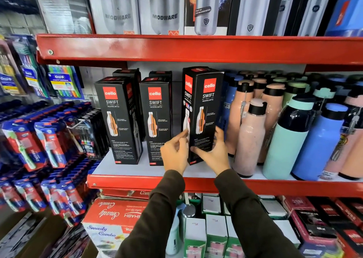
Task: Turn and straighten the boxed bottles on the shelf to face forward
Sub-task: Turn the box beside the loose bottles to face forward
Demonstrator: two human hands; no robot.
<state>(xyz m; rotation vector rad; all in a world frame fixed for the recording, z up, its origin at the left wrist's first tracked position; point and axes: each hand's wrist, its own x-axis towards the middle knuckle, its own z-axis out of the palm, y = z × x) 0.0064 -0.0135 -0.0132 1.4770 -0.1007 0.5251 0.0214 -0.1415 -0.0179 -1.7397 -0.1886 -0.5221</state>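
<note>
Left hand (175,153): fingers press the left side of the tall black card box (200,114).
Right hand (213,153): wraps the box's lower right corner.
Box: turned cornerwise, standing on the smooth white shelf (141,169).
Neighbours: two flat-faced boxes (157,118) left, round pink bottle (249,138) right.

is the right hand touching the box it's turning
Touching. The head view shows the right hand with fingers laid on the front and right side of the rightmost cello box.
</note>
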